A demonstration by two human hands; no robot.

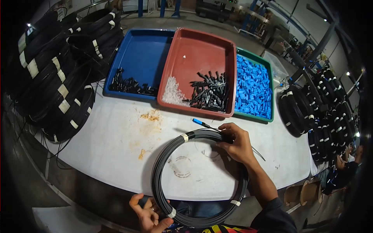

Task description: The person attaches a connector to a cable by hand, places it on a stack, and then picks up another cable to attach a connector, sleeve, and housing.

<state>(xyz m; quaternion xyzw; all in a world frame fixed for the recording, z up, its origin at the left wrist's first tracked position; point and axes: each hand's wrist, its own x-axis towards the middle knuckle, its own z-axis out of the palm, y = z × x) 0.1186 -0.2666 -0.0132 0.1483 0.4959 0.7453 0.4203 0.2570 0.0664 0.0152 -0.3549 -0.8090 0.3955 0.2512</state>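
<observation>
A coil of dark grey cable [157,171], tied with white tape and one black band, is held tilted over the near edge of the white table. My right hand [237,143] is closed on its upper right side, thumb inside the ring and fingers over the outside. Beside those fingers a cable end with a blue connector [200,123] sticks out to the left, and a thin loose end points right. At the coil's lower left is my left hand [149,217], its thumb near a white tape and a fingertip showing inside the ring; its index finger stands away.
Behind the coil stand a blue tray [145,46] with black parts, a red tray [202,42] with clear and black pieces, and a green tray [271,93] of blue connectors. Black cable coils [58,89] pile up left, more coils [297,110] right. A person works far right.
</observation>
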